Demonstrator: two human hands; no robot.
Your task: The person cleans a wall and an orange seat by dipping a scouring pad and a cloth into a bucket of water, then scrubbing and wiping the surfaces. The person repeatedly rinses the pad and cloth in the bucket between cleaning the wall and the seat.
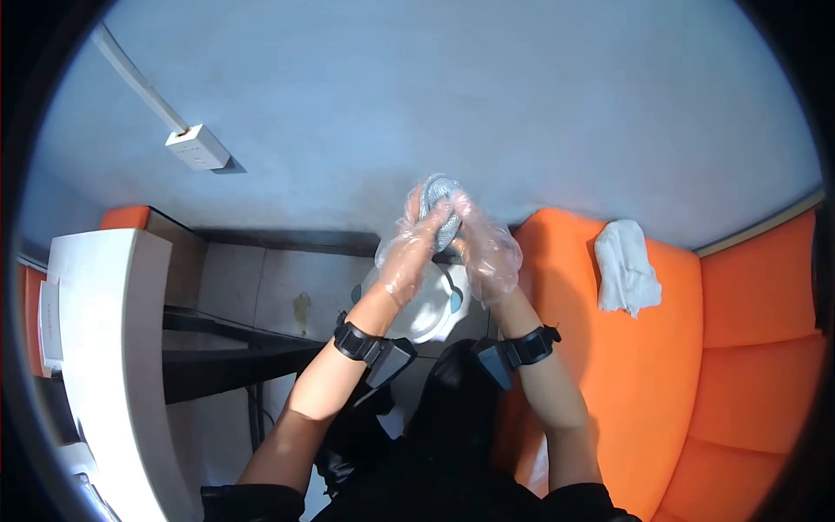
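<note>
Both of my hands wear clear plastic gloves and are raised in front of me, close together. Between them is a bunched grey cloth with a rough, mesh-like surface. My left hand grips it from the left, thumb pressed across its front. From the right, my right hand closes on the same cloth with its fingertips at its edge. Below my hands, partly hidden by them, a white basin with blue-grey handles stands on the floor.
An orange bench runs along my right, with a crumpled white cloth on it. To my left stands a white table with dark legs. A white power socket is fixed to the blue-grey wall ahead.
</note>
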